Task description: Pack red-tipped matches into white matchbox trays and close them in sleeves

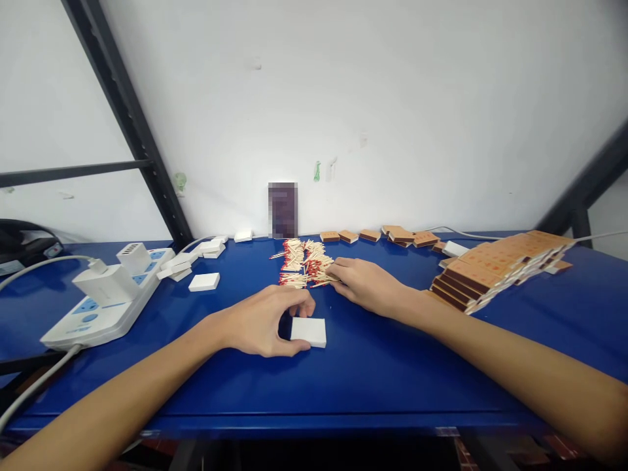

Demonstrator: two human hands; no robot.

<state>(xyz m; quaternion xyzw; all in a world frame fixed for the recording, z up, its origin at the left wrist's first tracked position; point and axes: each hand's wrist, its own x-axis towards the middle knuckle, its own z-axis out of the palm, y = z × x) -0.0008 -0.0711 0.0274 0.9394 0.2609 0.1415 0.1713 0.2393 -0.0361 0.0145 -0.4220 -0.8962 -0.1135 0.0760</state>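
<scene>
the left hand (260,321) clamps a flat white box (311,332). the right hand (366,284) touches red-tipped wooden matches (314,261); i cannot tell its grip.

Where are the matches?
In the head view, the matches lie near the middle of the blue table, beyond the white box, with the right hand at their right side.

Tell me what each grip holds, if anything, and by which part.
The left grip holds a white matchbox tray by the near and far edges at its left end. The right grip touches the matchsticks; whether it holds any cannot be told.
</scene>
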